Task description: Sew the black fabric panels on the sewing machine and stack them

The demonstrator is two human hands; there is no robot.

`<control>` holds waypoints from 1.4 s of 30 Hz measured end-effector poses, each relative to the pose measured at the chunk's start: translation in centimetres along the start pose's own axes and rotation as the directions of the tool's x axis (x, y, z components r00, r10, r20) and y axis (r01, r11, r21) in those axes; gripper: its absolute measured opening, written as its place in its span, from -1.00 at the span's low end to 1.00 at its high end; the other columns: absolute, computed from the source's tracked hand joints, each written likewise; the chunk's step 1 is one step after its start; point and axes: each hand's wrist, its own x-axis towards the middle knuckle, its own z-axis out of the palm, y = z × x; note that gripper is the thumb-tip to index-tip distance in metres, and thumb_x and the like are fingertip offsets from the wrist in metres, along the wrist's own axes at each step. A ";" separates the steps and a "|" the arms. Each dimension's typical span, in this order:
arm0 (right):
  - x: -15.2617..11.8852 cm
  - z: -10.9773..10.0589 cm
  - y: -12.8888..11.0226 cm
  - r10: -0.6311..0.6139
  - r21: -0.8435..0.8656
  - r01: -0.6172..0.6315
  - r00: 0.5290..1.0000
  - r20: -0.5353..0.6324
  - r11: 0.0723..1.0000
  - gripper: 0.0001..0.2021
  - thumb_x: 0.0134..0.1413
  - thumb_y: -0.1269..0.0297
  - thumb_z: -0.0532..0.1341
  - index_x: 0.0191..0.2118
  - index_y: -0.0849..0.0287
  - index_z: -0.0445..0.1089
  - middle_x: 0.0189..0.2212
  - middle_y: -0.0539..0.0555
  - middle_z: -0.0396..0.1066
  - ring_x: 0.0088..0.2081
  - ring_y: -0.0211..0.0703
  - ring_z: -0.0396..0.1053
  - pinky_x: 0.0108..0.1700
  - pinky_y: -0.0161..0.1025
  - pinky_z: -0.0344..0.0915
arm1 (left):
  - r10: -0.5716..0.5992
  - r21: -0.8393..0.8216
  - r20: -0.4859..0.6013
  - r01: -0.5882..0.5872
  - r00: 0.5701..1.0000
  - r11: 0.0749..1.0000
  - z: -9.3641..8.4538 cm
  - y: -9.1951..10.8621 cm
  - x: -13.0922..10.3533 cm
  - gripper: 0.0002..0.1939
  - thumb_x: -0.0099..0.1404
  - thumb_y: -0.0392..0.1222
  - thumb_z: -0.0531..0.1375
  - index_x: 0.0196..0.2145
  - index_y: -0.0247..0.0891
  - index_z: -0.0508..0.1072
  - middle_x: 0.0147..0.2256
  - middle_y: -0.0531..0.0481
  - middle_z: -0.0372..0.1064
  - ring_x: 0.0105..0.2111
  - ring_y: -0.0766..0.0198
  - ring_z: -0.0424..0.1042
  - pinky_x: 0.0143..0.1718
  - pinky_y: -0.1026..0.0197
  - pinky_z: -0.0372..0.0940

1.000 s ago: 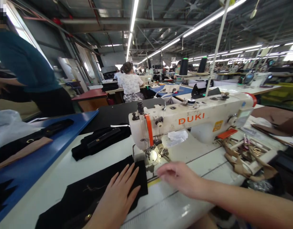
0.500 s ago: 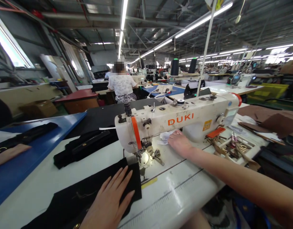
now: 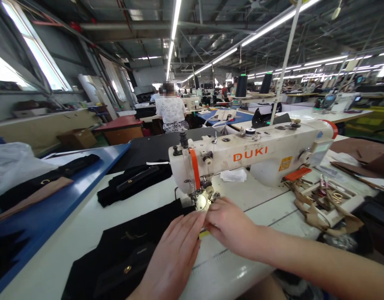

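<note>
A black fabric piece point(image 3: 129, 233) with a gold snap and a small patch lies on the machine bed, its far right corner close to the needle area of the white sewing machine point(image 3: 223, 152). Across its right edge rests my left hand point(image 3: 176, 252), fingers stretched out and close together. My right hand point(image 3: 231, 221) is closed in a pinch, its fingertips meeting the left fingertips just in front of the presser foot. Whatever is between those fingertips is hidden. Behind the needle, under the machine arm, sit small white slips point(image 3: 233, 176).
Another folded black piece point(image 3: 132, 183) lies behind on the left. A blue table point(image 3: 95, 191) stands further left. To the right, a tray point(image 3: 348, 208) holds scissors, rings and brown strips. Thread cones point(image 3: 241, 86) and a seated person point(image 3: 170, 109) are beyond.
My right hand has come from the white slips to the front of the needle, meeting my left hand. The left hand has shifted toward the needle, its fingers drawn together. The view has turned left.
</note>
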 end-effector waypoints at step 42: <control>-1.5 4.7 -0.5 -0.292 -0.005 0.292 0.956 0.017 0.957 -0.72 0.32 0.31 0.04 0.02 0.27 0.36 0.05 0.19 0.39 0.09 -0.08 0.29 0.20 -0.11 0.12 | 0.065 0.018 0.219 -0.071 0.973 0.997 2.3 -4.4 0.7 -0.76 0.33 -0.48 0.01 -0.27 -0.28 0.44 -0.28 -0.04 0.44 -0.26 0.21 0.44 -0.20 0.16 0.41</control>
